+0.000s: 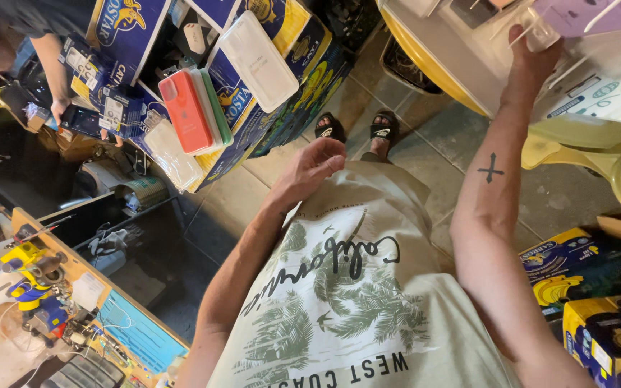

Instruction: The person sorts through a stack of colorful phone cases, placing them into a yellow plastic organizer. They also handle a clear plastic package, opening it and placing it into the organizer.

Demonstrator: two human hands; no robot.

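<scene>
My right hand (pixel 533 54) pinches a clear plastic package (pixel 540 32) at the near edge of the yellow table (pixel 425 54); it overhangs, so a loose pinch could drop it. My left hand (pixel 310 167) hangs loosely curled, holding nothing. Blue cardboard boxes (pixel 253 115) carry orange, green and clear phone cases (pixel 192 111).

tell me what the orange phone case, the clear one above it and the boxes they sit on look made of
Orange phone case: looks like matte silicone or soft plastic, even colour, no glare. Clear case: frosted translucent plastic, with a faint sheen. Boxes: glossy printed cardboard in blue and yellow, with folded edges. The right hand holds a clear plastic packet.
</scene>
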